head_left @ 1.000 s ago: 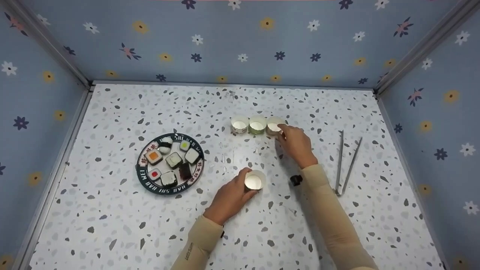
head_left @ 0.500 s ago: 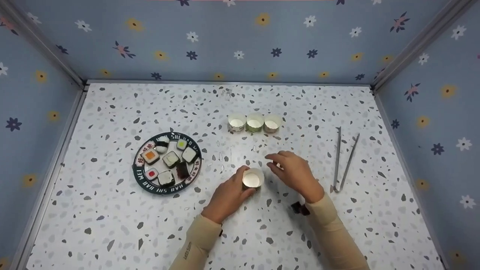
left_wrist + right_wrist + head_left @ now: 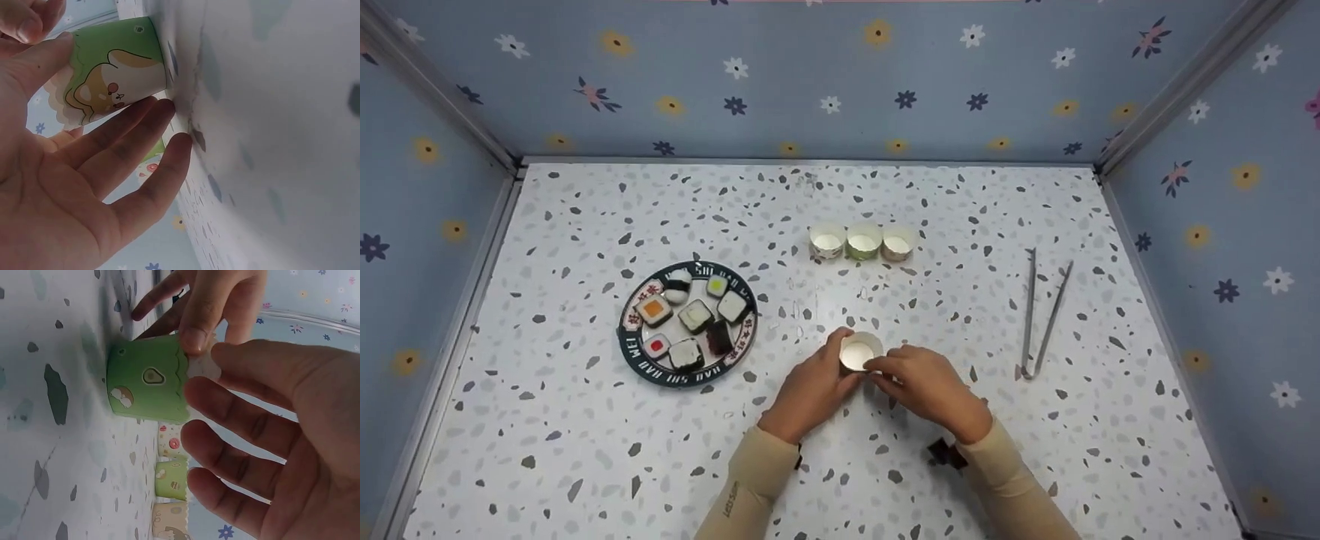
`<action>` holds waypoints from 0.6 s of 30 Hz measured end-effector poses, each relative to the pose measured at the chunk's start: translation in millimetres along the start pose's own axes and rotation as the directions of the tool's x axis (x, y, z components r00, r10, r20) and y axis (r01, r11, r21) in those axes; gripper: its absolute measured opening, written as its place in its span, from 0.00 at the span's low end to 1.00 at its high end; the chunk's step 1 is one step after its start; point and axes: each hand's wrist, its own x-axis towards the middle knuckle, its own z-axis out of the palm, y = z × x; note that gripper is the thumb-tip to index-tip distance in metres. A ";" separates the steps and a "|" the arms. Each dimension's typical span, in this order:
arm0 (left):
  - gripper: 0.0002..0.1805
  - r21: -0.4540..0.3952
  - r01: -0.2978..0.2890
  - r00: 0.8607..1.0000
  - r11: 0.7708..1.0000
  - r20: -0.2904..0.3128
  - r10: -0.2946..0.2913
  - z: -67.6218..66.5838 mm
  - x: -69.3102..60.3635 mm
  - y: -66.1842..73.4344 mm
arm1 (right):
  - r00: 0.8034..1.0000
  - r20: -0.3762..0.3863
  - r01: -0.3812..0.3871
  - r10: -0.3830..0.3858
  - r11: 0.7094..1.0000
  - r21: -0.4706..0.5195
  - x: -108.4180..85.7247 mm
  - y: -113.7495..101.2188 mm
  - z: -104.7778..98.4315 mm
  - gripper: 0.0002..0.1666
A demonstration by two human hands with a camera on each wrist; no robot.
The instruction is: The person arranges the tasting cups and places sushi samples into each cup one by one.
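Observation:
A green paper baking cup (image 3: 855,354) with a cartoon print stands near the middle of the table. My left hand (image 3: 814,391) holds it from the left, thumb and fingers around its wall. From the right, my right hand (image 3: 926,382) pinches its rim between thumb and forefinger. The right wrist view shows the green cup (image 3: 146,377) with a pale scalloped edge (image 3: 203,367) beyond the green; whether another cup is nested inside, I cannot tell. Behind stand three more paper cups in a row: a patterned one (image 3: 826,247), a green one (image 3: 863,249) and a tan one (image 3: 898,251).
At the left a dark-rimmed plate (image 3: 628,352) bears several sushi pieces (image 3: 695,316). Metal tongs (image 3: 1027,322) lie spread at the right. Flowered blue panels (image 3: 810,90) wall the speckled table (image 3: 585,450) at the back and both sides.
My right hand has let go of the tan cup in the back row and come toward me to the rim of the held cup. My left hand keeps its hold.

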 end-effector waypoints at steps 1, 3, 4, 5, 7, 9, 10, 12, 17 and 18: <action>0.33 0.000 0.002 1.000 1.000 0.001 -0.002 0.1 0.1 0.3 | 1.000 0.002 -0.002 0.002 1.000 -0.010 0.6 -0.3 1.4 0.07; 0.33 -0.001 0.007 1.000 1.000 0.002 -0.007 0.4 0.1 0.7 | 1.000 0.004 -0.007 0.007 0.999 -0.034 1.6 -0.9 3.9 0.05; 0.34 -0.001 0.010 1.000 1.000 0.003 -0.010 0.6 0.2 0.9 | 1.000 0.006 -0.007 0.008 0.999 -0.042 2.3 -1.1 4.6 0.05; 0.34 -0.003 0.014 1.000 1.000 0.005 -0.014 0.8 0.2 1.0 | 1.000 0.011 -0.008 0.008 0.999 -0.048 2.8 -1.0 5.5 0.04; 0.34 -0.002 0.024 1.000 1.000 0.013 -0.024 0.9 0.2 1.4 | 1.000 0.022 -0.009 0.010 0.999 -0.047 3.4 -0.8 6.3 0.04; 0.35 -0.002 0.030 0.999 1.000 0.018 -0.030 0.8 0.4 1.4 | 1.000 0.024 -0.008 0.009 0.999 -0.042 3.8 -0.2 7.0 0.03; 0.35 -0.002 0.030 0.999 1.000 0.018 -0.030 0.6 0.5 1.4 | 1.000 0.022 -0.005 0.005 0.999 -0.038 4.2 0.3 7.3 0.03; 0.35 0.004 0.032 0.999 0.999 0.019 -0.032 0.1 0.9 1.4 | 1.000 0.010 0.008 -0.008 0.999 -0.035 4.7 1.5 8.0 0.03; 0.35 0.007 0.027 0.999 1.000 0.023 -0.027 -1.1 1.2 0.7 | 0.997 -0.048 0.064 -0.067 0.996 -0.058 4.8 4.6 10.6 0.03; 0.35 0.004 0.026 0.999 1.000 0.024 -0.026 -1.2 1.3 0.5 | 0.995 -0.061 0.072 -0.076 0.995 -0.063 4.6 5.1 11.1 0.03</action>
